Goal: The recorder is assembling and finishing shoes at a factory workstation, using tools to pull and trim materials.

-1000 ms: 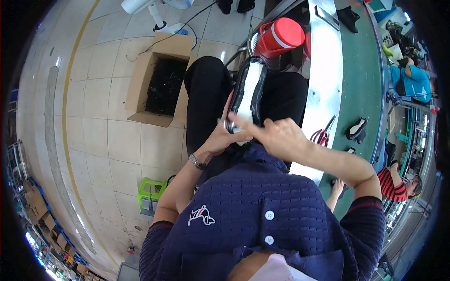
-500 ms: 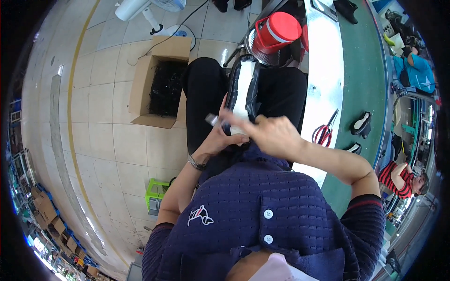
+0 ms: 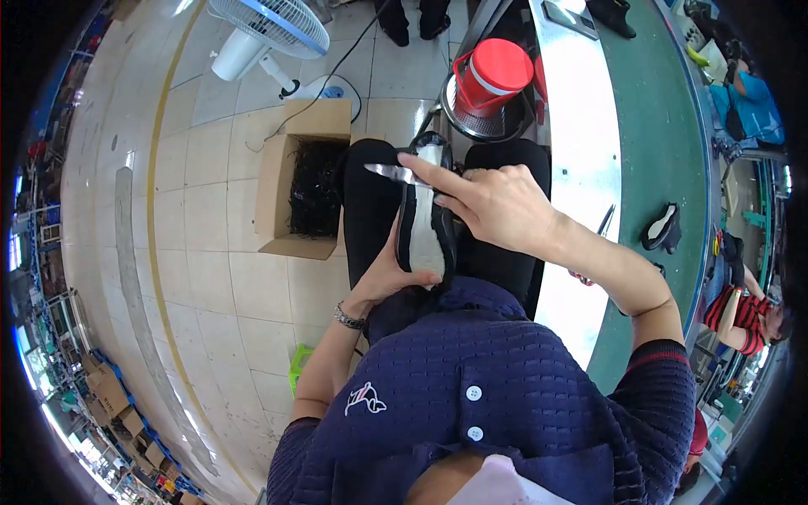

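Observation:
A black shoe upper lies bottom up between my thighs, its pale underside framed by dark edges. My left hand grips its near end, with the thumb across the underside and the fingers hidden beneath. In my right hand is a knife with a shiny blade, held over the far half of the upper. The blade lies crosswise and points left, and my index finger stretches along it. Its handle is hidden in my palm; whether the edge touches the upper, I cannot tell.
An open cardboard box with black scraps stands on the floor at left, a fan beyond it. A red bucket sits ahead. On the right, scissors lie on a metal ledge beside a green belt carrying shoes.
My right hand and the knife have moved away from me along the upper, from its near end to its far half. My left hand keeps its hold. The whole view has shifted slightly.

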Demonstrator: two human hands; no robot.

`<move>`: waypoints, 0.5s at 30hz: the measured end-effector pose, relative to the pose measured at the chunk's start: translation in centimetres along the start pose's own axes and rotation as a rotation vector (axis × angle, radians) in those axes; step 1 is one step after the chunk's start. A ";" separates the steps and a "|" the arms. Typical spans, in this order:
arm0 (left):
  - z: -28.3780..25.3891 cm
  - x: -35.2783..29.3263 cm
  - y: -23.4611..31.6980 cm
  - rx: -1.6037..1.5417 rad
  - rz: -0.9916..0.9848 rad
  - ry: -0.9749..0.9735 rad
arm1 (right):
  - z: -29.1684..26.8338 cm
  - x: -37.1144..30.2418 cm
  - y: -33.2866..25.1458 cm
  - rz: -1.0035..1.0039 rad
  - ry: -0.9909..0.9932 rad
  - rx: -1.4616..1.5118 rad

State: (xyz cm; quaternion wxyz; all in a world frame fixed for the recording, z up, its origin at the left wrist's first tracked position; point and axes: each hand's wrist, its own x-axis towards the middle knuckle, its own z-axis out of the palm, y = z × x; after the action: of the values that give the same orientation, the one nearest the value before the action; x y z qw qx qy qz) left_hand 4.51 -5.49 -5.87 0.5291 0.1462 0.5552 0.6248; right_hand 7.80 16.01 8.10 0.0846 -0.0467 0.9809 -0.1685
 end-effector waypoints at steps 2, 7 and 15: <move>0.0 1.0 1.3 -0.090 -0.004 -0.079 | 0.2 0.5 1.3 -0.036 0.060 0.031; -0.9 3.9 3.7 -0.359 -0.159 0.082 | 2.9 0.9 2.3 0.042 0.025 0.039; 0.5 5.6 1.8 -0.167 0.004 -0.038 | 4.4 -7.2 3.3 0.475 0.286 1.129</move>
State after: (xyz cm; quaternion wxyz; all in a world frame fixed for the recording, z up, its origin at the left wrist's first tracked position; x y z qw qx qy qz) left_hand 1.72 -0.26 -6.42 0.5487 0.1146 0.4904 0.6673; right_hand 15.42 18.58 3.99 -0.0005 0.2472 0.7261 -0.6416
